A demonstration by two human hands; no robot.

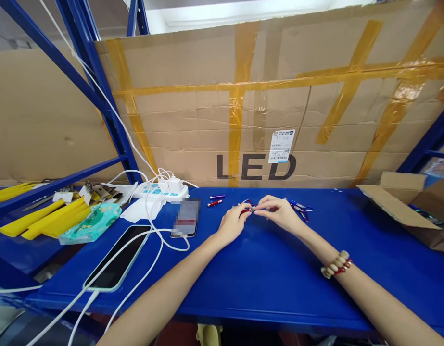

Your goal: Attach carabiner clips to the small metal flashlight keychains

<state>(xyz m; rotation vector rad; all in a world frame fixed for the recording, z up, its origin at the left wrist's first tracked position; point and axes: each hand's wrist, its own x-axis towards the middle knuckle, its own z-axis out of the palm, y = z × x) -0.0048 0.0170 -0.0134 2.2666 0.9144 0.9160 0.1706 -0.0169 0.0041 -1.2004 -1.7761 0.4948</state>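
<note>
Over the blue shelf top, my left hand is closed, thumb and fingers pinching a small red piece with a silvery metal end. My right hand meets it from the other side, its thumb and forefinger pinched at the metal end. Fingers hide most of this piece, so its exact kind is unclear. Left of the hands lie a small red cylinder and a purple-blue cylinder. Several blue carabiner clips rest just beyond my right hand.
Two phones, one dark-screened and one with a lit screen, lie left among white cables near a power strip. Yellow sleeves are farther left. An open cardboard box stands right. A large taped carton walls the back.
</note>
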